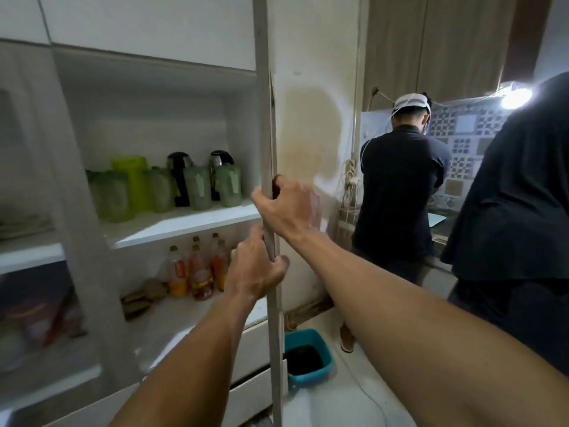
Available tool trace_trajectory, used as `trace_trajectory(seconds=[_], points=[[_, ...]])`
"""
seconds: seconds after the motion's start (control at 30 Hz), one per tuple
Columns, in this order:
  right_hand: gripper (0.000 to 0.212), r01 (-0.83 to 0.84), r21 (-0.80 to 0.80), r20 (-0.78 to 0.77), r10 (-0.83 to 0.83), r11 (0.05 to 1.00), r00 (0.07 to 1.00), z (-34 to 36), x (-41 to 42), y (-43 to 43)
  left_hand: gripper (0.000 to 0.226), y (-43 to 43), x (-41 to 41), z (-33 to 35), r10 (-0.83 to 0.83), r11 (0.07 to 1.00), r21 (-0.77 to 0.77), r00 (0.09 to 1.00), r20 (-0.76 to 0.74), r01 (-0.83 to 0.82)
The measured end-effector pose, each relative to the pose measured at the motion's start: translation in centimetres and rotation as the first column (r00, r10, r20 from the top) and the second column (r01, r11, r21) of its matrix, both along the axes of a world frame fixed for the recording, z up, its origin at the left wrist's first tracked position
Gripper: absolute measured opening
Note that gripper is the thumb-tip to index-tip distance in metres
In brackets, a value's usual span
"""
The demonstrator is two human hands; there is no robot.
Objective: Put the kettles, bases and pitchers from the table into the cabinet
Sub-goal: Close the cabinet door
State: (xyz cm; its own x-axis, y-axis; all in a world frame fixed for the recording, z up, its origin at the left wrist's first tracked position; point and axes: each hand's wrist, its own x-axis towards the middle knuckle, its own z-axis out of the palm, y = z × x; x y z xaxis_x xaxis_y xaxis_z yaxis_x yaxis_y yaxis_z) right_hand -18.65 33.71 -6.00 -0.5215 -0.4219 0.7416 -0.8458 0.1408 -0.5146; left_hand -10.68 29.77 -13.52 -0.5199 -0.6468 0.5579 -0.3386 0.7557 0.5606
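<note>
Both my hands grip the edge of the white cabinet door (272,303), which stands edge-on in the middle of the view. My left hand (254,268) holds it lower down; my right hand (284,208) holds it higher up. Inside the cabinet, on the middle shelf (184,224), stand several green plastic pitchers (197,188) and, behind them, two black and steel kettles (180,167) (219,160). A taller bright green pitcher (132,177) stands toward the back left.
Several oil bottles (197,272) and brown packets sit on the lower shelf. A teal basin (308,355) with dark liquid is on the floor right of the door. Two people in dark clothes (400,195) (517,211) stand at the counter to the right.
</note>
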Motion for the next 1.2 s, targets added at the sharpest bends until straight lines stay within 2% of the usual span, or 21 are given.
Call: trace_trajectory(seconds=[0.13,0.3,0.4,0.53,0.6,0.7,0.9,1.07,1.2], points=[[0.043,-0.099,0.037,-0.073,0.102,0.994,0.992,0.1,2.7,-3.3,0.025,-3.0,2.6,0.0,0.132,0.991,-0.025,0.989,-0.067,-0.134],[0.051,-0.213,0.063,-0.153,0.22,0.975,0.963,0.1,4.6,-7.8,0.025,-7.8,4.2,-0.5,0.267,0.964,0.034,0.943,-0.198,-0.265],[0.047,-0.313,0.063,-0.18,0.319,0.948,0.93,-0.3,5.4,-11.3,0.022,-10.1,5.4,-0.8,0.351,0.936,0.082,0.904,-0.243,-0.341],[0.047,-0.417,0.145,-0.158,0.437,0.897,0.886,-0.5,6.7,-16.2,0.021,-14.2,7.0,-0.8,0.487,0.869,0.232,0.842,-0.234,-0.438],[0.052,-0.437,0.206,-0.115,0.465,0.876,0.878,-0.1,7.6,-18.7,0.027,-16.4,7.7,-0.4,0.529,0.832,0.334,0.814,-0.239,-0.442],[0.047,-0.447,0.208,-0.076,0.47,0.87,0.879,0.3,8.8,-22.1,0.037,-19.5,8.7,0.2,0.545,0.805,0.407,0.808,-0.221,-0.432],[0.046,-0.488,0.173,0.005,0.494,0.856,0.869,-0.3,10.7,-30.1,0.023,-26.6,10.9,0.4,0.586,0.776,0.398,0.793,-0.167,-0.49],[0.049,-0.426,0.203,0.009,0.434,0.882,0.901,0.0,12.0,-36.8,0.018,-33.4,12.1,0.3,0.548,0.814,0.36,0.809,-0.213,-0.456],[0.045,-0.366,0.235,0.005,0.375,0.9,0.927,0.2,12.6,-41.5,0.023,-38.8,13.1,0.7,0.537,0.822,0.244,0.843,-0.031,-0.514]])
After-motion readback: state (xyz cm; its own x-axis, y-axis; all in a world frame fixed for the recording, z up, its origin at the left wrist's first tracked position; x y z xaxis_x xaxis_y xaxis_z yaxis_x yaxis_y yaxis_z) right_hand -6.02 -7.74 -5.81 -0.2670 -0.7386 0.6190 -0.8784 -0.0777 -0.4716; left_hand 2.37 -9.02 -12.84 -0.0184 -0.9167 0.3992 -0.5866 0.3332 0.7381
